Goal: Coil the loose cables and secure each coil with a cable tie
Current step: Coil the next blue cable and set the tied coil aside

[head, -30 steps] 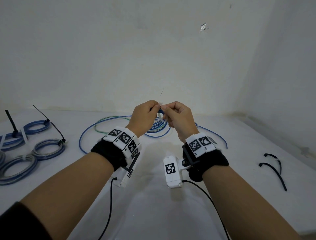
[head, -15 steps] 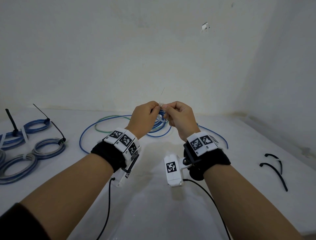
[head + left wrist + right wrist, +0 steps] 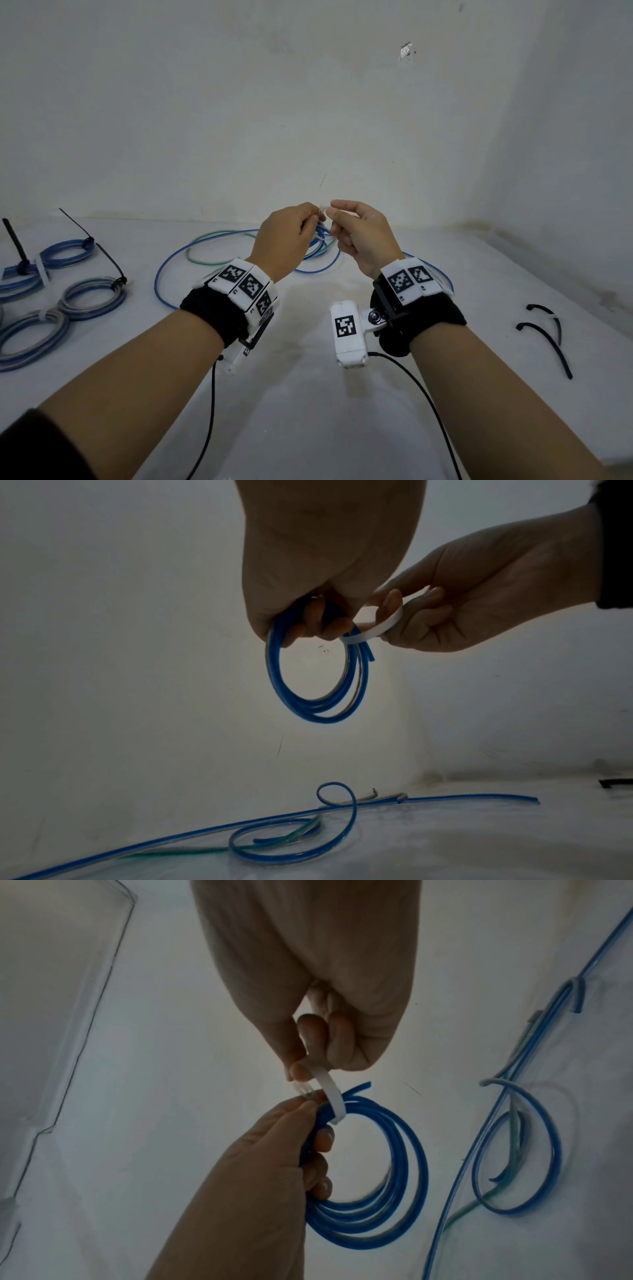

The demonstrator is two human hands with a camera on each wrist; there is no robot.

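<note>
My left hand (image 3: 301, 222) holds a small coil of blue cable (image 3: 318, 702) in the air above the table; its curled fingers (image 3: 322, 1153) grip the coil's top. A white cable tie (image 3: 330, 1093) loops around the coil's strands near the cut ends. My right hand (image 3: 342, 219) pinches the tie (image 3: 380, 626) between thumb and fingers, close against my left hand. In the head view the coil (image 3: 323, 236) is mostly hidden behind both hands.
Loose blue and green cables (image 3: 219, 250) lie on the white table (image 3: 308, 411) behind my hands. Several tied coils (image 3: 85, 298) sit at the left edge. Two black cable ties (image 3: 544, 329) lie at the right. Walls stand behind and to the right.
Both hands stay together at the coil, held slightly higher. The right hand's fingers have shifted on the tie.
</note>
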